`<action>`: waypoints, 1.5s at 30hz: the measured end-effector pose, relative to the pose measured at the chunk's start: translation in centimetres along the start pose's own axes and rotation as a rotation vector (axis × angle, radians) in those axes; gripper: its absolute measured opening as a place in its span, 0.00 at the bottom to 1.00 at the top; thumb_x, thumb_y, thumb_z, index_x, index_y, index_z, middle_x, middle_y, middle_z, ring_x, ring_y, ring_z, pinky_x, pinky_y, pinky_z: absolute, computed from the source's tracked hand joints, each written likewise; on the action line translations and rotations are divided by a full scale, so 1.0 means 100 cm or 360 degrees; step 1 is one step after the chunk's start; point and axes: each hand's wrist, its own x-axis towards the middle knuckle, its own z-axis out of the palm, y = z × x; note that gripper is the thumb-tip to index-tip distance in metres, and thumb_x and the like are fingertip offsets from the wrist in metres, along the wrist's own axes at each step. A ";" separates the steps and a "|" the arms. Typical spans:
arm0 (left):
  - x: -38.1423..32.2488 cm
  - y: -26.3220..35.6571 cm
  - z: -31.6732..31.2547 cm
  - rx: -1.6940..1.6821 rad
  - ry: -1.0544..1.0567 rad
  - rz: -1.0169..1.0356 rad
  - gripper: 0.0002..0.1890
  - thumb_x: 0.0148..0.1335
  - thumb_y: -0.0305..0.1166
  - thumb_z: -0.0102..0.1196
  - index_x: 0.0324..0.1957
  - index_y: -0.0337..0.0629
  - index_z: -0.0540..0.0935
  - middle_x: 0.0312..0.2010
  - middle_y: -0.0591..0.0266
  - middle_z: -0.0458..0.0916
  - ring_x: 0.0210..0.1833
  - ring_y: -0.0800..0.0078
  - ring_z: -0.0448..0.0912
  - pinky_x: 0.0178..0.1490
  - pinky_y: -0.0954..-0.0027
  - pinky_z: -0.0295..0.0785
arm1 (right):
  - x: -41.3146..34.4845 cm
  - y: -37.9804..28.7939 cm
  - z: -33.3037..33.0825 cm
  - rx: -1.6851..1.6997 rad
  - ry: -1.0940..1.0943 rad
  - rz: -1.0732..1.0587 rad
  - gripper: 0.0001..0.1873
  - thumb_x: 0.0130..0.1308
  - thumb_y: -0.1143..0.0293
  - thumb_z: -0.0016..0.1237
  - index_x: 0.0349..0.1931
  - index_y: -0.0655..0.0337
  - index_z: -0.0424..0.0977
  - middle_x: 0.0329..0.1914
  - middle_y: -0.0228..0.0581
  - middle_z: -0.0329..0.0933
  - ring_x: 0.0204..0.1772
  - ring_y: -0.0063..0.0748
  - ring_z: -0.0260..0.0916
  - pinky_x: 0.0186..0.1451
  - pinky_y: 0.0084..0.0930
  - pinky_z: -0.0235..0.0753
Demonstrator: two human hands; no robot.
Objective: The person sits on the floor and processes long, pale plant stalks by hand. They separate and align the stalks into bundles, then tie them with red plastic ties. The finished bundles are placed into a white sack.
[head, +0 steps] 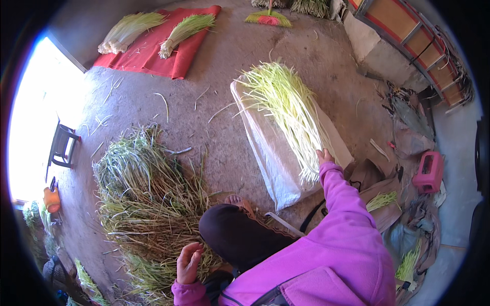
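Observation:
My right hand [325,156], in a purple sleeve, touches the white lower stalks at the right side of a long bundle of blanched, chive-like greens [293,111]. Whether its fingers grip any stalks is hard to see. The bundle lies lengthwise on a white woven plastic sheet [264,164], its yellow-green tips pointing away from me. My left hand [189,262] hovers beside my knee with loosely curled fingers and nothing visible in it. Behind and below it spreads a large heap of untrimmed greens [153,206], partly brown and dry.
Two tied bundles [132,32] [187,32] rest on a red cloth [153,63]. A broom head [268,18] is at the back. A dark stool [64,143] stands left. To the right are a pink plastic container [428,172], crumpled cloths and loose greens [383,199].

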 end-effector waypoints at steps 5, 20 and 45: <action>-0.004 -0.005 0.006 0.0015 -0.0026 -0.0014 0.14 0.60 0.28 0.52 0.47 0.34 0.71 0.40 0.62 0.75 0.43 0.77 0.72 0.50 0.76 0.66 | 0.018 0.012 -0.006 0.0292 -0.0097 0.0067 0.21 0.61 0.52 0.43 0.42 0.62 0.68 0.31 0.41 0.74 0.35 0.39 0.72 0.41 0.32 0.69; -0.020 -0.012 0.012 0.0057 -0.0014 -0.0129 0.16 0.60 0.31 0.53 0.48 0.34 0.71 0.41 0.62 0.75 0.44 0.78 0.71 0.51 0.76 0.64 | 0.021 0.031 -0.028 0.0358 -0.0657 0.0075 0.17 0.59 0.65 0.50 0.46 0.62 0.69 0.33 0.31 0.74 0.34 0.22 0.68 0.38 0.25 0.68; -0.314 -0.119 -0.056 -0.0795 0.1597 0.0131 0.14 0.61 0.29 0.51 0.49 0.37 0.71 0.41 0.65 0.75 0.45 0.79 0.72 0.52 0.77 0.66 | -0.027 -0.019 0.009 -0.0247 -0.0434 -0.0239 0.20 0.58 0.72 0.48 0.53 0.60 0.66 0.45 0.47 0.74 0.45 0.38 0.72 0.46 0.33 0.72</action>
